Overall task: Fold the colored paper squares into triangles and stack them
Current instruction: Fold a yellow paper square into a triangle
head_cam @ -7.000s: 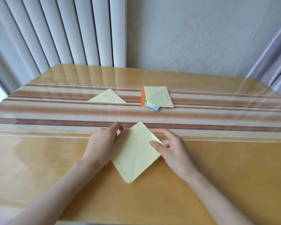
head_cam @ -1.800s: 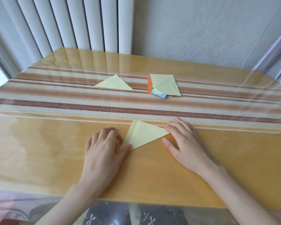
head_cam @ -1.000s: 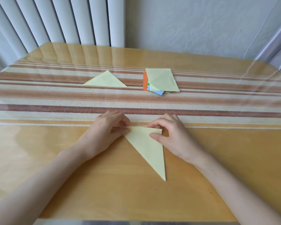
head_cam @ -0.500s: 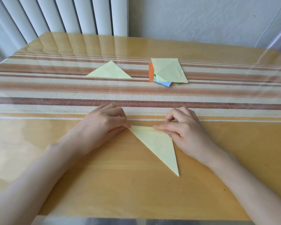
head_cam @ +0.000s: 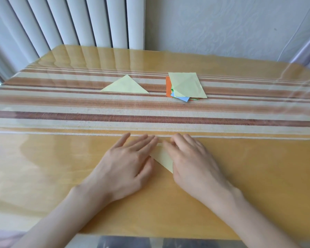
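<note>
Pressing flat with fingers straight, left hand [head_cam: 127, 161] and right hand [head_cam: 190, 158] cover a yellow fold [head_cam: 162, 156] near centre on the tabletop [head_cam: 258, 176]. Far left lies a yellow triangle [head_cam: 124, 85]; far right, a paper pile [head_cam: 185, 87].

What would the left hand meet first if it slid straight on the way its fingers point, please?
Probably the pile of coloured paper squares topped by a pale yellow sheet; the left hand angles right towards it.

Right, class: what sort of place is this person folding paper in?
Probably a room at home: a wooden table with a striped runner, vertical blinds and patterned wallpaper behind.
</note>
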A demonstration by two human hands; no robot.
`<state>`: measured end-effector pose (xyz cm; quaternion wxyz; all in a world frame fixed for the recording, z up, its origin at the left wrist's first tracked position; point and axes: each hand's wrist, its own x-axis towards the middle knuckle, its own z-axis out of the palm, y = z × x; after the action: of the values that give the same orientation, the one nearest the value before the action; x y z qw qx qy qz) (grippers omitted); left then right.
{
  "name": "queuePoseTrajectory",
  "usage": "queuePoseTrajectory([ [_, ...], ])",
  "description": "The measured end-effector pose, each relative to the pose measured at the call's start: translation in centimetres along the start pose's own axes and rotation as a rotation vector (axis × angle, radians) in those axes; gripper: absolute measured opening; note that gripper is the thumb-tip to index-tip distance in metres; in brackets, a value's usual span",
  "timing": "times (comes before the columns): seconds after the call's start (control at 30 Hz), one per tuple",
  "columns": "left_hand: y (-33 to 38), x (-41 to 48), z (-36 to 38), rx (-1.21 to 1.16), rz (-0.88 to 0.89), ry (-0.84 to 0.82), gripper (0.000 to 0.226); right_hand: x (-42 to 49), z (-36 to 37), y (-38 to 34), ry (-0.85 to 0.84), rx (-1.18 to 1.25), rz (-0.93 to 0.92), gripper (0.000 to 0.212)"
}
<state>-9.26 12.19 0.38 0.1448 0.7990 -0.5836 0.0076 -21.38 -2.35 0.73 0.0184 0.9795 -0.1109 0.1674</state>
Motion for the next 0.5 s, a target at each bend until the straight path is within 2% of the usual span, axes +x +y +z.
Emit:
queuePoseTrajectory([
  [0.2,1.5,-1.0,1.3,0.028,-0.104,-0.021,0.065,0.0,0.7,-0.7,0.052,-0.062,0.055,0.066],
  [0.5,1.8,-1.6,1.7,0.147,-0.185,0.039,0.055,-2.1,-0.3,1.2,0.014,-0.156,0.211,0.070],
])
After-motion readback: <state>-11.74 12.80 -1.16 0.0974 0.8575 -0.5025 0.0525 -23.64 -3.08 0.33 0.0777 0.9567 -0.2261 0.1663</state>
